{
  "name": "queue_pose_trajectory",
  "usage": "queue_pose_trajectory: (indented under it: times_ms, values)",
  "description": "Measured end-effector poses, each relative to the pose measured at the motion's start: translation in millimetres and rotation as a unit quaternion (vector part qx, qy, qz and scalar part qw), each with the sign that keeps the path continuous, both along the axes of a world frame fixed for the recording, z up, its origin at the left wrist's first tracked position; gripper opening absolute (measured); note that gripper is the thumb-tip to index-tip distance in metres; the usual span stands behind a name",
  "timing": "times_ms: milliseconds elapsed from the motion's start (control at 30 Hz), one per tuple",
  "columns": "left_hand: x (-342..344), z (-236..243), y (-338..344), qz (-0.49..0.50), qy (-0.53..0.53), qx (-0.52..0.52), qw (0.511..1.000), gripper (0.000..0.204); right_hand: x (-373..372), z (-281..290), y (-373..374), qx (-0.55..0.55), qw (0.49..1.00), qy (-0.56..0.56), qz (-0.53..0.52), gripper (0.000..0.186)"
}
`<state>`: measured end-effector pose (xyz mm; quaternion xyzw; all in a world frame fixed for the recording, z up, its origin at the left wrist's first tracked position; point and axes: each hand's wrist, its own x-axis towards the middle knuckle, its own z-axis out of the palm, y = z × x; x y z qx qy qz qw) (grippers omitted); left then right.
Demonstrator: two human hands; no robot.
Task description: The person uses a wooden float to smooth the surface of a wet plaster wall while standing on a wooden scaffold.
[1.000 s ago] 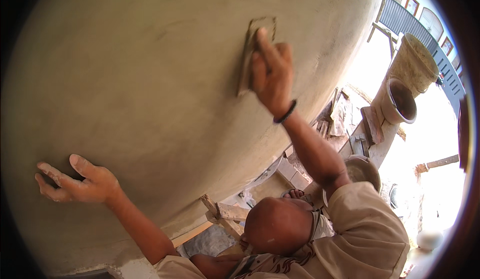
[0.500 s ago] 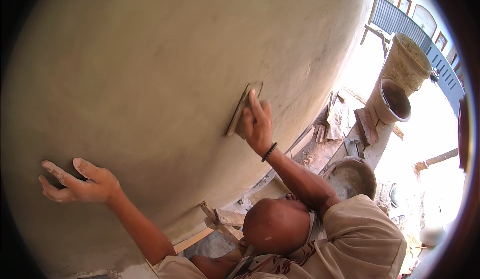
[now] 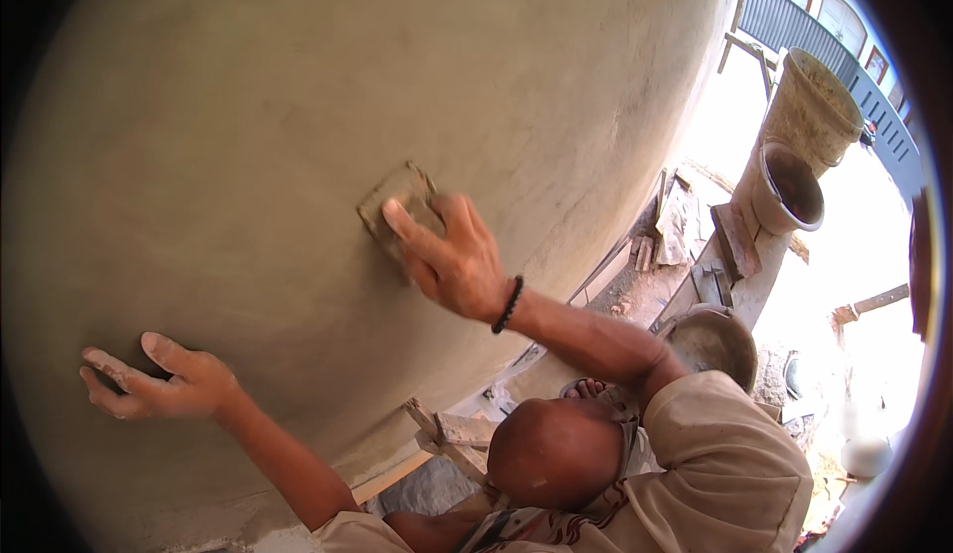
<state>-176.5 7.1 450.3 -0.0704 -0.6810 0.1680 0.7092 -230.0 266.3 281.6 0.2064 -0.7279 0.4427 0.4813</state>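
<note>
I see a person's right hand (image 3: 452, 260) pressing a small flat float (image 3: 397, 206) against the wet grey plaster wall (image 3: 248, 106), fingers laid over the float's back, near the wall's middle. The left hand (image 3: 164, 384) rests on the wall toward its lower left edge, fingers spread, holding nothing. A black bead bracelet (image 3: 508, 304) circles the right wrist. Two clay pots (image 3: 799, 146) stand beyond the wall's right edge.
</note>
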Motion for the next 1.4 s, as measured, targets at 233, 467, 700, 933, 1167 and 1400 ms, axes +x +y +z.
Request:
queue_pose_trajectory:
  times_ms: [233,467,700,933,1167,1400]
  values:
    - [-4,-3,11,-0.021,0.002,0.005,1.0,0.052,-88,-32,136,-0.199,0.958,-0.108,-0.179,0.047]
    - [-15,-21,12,-0.035,0.007,0.017,0.999,0.053,-5,-206,0,-0.266,0.924,-0.224,-0.155,0.053]
    - [4,-5,-4,-0.039,0.005,-0.001,0.999,0.054,-43,-72,55,-0.171,0.959,-0.165,-0.154,0.051]
    - [-10,-13,4,-0.071,-0.001,0.001,0.997,0.056,-12,-223,13,-0.397,0.856,-0.32,-0.086,0.055]
    - [-2,-11,-19,-0.086,0.015,-0.001,0.996,0.057,-22,-51,23,-0.097,0.985,-0.104,-0.101,0.051]
    - [-13,-11,0,-0.057,0.079,-0.029,0.995,0.054,-22,-226,38,-0.398,0.858,-0.316,-0.083,0.053]
